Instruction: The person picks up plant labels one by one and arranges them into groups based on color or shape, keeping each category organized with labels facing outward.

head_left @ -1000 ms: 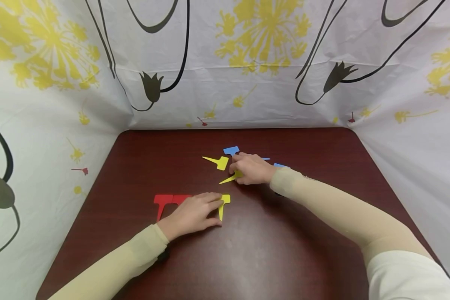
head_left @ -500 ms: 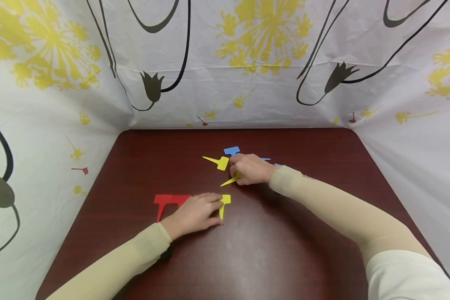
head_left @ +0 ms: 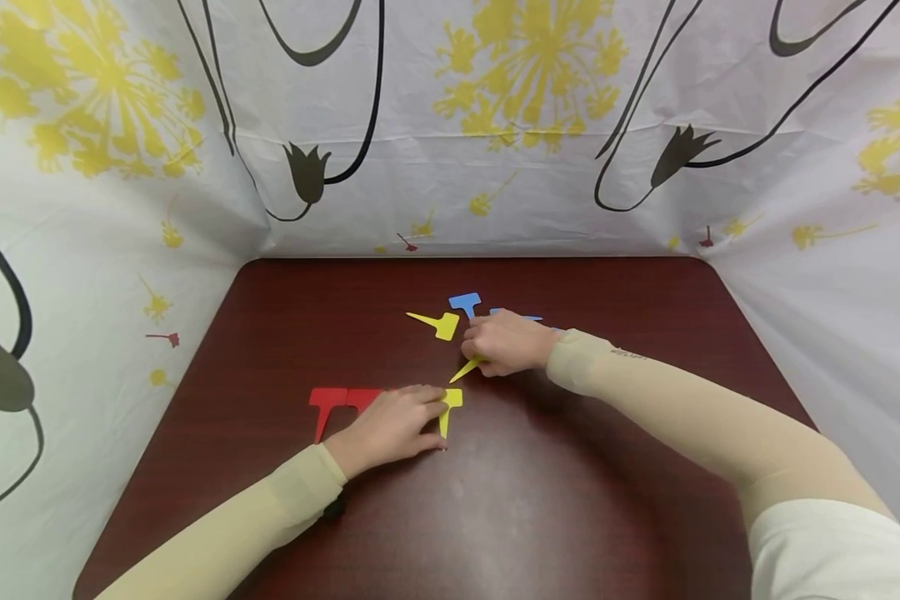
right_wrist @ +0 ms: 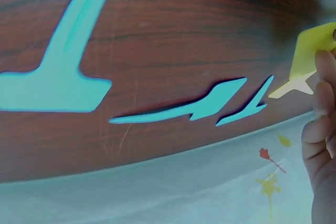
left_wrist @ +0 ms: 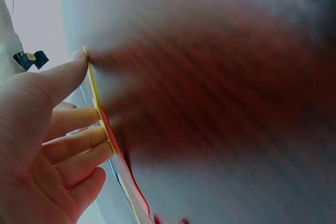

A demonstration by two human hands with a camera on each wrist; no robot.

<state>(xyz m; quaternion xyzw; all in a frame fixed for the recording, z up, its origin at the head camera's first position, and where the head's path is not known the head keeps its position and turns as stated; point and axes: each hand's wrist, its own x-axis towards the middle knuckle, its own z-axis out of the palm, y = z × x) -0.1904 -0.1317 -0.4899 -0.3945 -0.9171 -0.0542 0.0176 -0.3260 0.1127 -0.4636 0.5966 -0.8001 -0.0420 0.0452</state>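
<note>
My left hand (head_left: 390,423) lies over the row at the near middle, its fingertips and thumb touching a yellow T-shaped plant label (head_left: 453,398). Two red plant labels (head_left: 327,400) lie side by side to its left, the second partly under the hand. My right hand (head_left: 512,340) pinches another yellow plant label (right_wrist: 308,53) by its wide head, and its pointed stem (head_left: 465,370) slants down toward the row. Just beyond that hand lies a loose yellow plant label (head_left: 444,326).
Several blue plant labels lie around the right hand: one (head_left: 465,301) behind it, one (head_left: 502,312) beyond the knuckles, and one (right_wrist: 63,85) close to the right wrist. The dark red table (head_left: 330,300) meets a patterned cloth (head_left: 450,200) along its back edge.
My right hand has shifted slightly nearer with the pinched yellow plant label, whose tip now points more downward toward the row. More of a blue plant label shows behind it. The left hand stays put.
</note>
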